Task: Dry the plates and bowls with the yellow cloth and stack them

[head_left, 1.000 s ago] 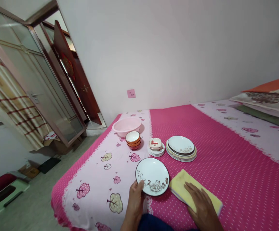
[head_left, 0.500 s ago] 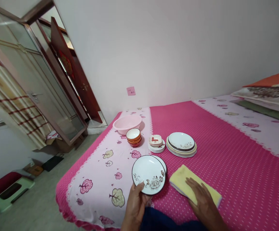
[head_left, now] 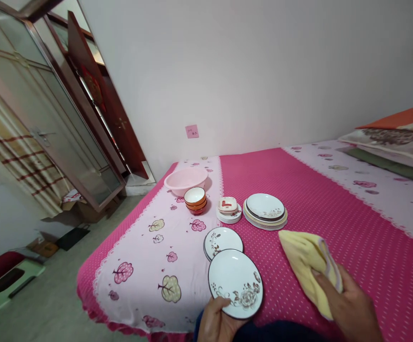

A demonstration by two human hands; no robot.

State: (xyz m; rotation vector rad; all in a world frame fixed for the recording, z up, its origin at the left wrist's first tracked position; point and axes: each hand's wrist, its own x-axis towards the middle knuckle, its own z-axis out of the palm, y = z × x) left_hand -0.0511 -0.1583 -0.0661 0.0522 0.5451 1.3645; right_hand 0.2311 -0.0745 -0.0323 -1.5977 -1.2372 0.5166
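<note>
Left hand (head_left: 217,320) pinches flower plate (head_left: 233,278) at near left edge, thumb on top. Right hand (head_left: 350,301) closed on yellow cloth (head_left: 304,259). Yellow cloth right of flower plate, pink bed (head_left: 276,273) showing between. Yellow cloth's long way slants, far tip near big plate stack (head_left: 265,206). Small plate pile (head_left: 225,238) just past flower plate; cannot tell if touching. Left hand nearer pile.

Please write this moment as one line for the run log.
left hand: holds flowered plate near rim | right hand: grips yellow cloth | beyond: stacked plates, stacked bowls, pink basin on bed
</note>
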